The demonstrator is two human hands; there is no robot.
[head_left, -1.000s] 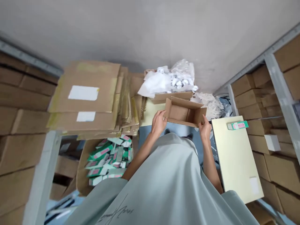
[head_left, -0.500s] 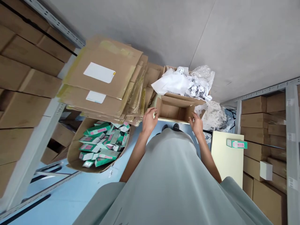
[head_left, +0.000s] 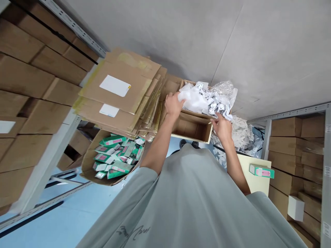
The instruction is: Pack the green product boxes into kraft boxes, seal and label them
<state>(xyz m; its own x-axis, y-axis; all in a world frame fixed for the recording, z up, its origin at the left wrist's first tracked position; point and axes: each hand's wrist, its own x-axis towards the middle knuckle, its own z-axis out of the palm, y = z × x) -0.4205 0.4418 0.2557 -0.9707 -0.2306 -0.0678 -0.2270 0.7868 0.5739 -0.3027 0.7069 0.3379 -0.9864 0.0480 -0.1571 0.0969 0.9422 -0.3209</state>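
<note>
Currently | left hand (head_left: 174,104) half-curled at left end of crumpled white paper (head_left: 194,100), right hand (head_left: 222,128) loosely bent at its near edge; grip unclear | open brown rectangular cardboard box (head_left: 190,125) between them, along cream worktop (head_left: 208,140) front edge

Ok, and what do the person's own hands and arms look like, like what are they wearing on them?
The left hand and right hand are bare, with no gloves, rings or watch visible. The forearms are uncovered too; loose, plain grey-green sleeves end near the elbows, matching the top, which bears dark script-like lettering.
</note>
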